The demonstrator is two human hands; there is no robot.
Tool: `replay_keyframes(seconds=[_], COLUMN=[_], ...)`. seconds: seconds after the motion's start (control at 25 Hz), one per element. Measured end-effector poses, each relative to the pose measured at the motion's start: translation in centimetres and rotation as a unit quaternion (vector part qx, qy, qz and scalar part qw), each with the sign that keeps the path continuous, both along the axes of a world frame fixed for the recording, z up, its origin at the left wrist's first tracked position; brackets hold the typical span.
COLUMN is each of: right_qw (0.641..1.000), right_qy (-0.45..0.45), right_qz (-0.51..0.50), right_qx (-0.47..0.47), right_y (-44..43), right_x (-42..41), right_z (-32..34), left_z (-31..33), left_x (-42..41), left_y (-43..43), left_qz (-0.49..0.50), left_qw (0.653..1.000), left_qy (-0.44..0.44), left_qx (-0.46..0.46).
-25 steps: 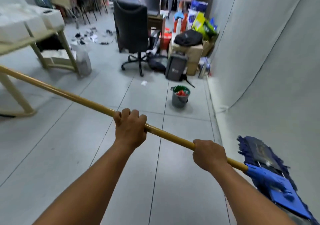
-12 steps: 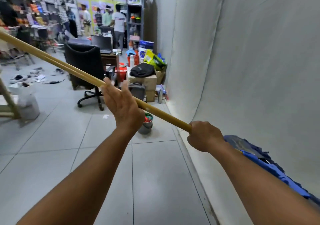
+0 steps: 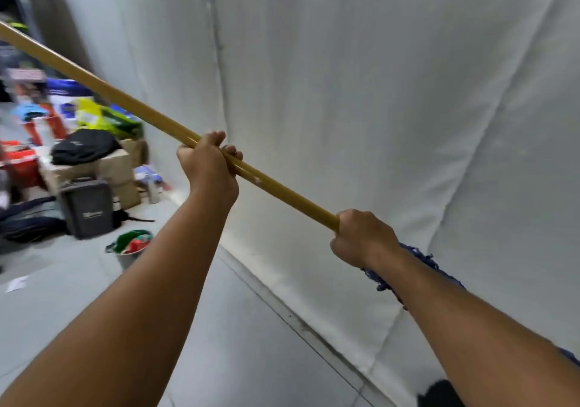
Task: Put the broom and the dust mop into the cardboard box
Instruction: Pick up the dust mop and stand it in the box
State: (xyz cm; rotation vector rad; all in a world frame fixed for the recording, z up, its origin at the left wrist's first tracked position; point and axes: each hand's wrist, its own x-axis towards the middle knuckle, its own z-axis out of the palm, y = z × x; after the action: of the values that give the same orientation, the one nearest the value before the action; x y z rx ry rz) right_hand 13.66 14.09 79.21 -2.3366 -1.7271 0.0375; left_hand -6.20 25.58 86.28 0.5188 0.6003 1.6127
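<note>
Both hands, left hand [image 3: 209, 168] and right hand [image 3: 361, 237], are clenched round the dust mop [image 3: 131, 104]; its pole slants up-left from the right hand (blue head behind that wrist).

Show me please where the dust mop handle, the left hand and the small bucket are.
dust mop handle [image 3: 284, 190]: head view, on the bare yellow pole between the two hands.
left hand [image 3: 211, 168]: head view, on the back of the hand.
small bucket [image 3: 125, 260]: head view, on its grey side wall.
</note>
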Motion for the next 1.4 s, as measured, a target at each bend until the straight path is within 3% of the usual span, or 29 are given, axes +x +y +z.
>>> replay_keyframes(seconds=[0.16, 0.36, 0.8, 1.12, 1.28, 1.4], right_qw=[0.992, 0.969, 0.86, 0.753, 0.695, 0.659], right_qy=[0.029, 0.049, 0.179, 0.23, 0.302, 0.364], right_qz=[-0.121, -0.242, -0.471, -0.595, -0.623, -0.623], right_qx=[-0.011, 0.003, 0.088, 0.161, 0.194, 0.212], right_y=[-8.1, -19.9, -51.1, -71.7, -78.8, -83.3], right_x=[6.0, 13.5, 26.9, 30.7, 31.5, 33.7], right_z=[0.3, 0.6, -4.9, -10.9, -14.8, -18.4], left_z=[0.3, 1.3, 0.3, -3.8, -6.5, -7.6], left_x=[8.9, 21.2, 44.9, 52.9, 55.8, 59.2], left_y=[-3.6, -11.9, -42.7, -64.7, -73.3, -78.7], left_qz=[-0.144, -0.26, -0.492, -0.662, -0.732, -0.785], left_qw=[0.987, 0.964, 0.866, 0.733, 0.642, 0.553], left_qy=[-0.051, -0.012, 0.058, 0.043, 0.069, 0.068], left_qx=[-0.057, -0.057, 0.067, 0.153, 0.218, 0.272])
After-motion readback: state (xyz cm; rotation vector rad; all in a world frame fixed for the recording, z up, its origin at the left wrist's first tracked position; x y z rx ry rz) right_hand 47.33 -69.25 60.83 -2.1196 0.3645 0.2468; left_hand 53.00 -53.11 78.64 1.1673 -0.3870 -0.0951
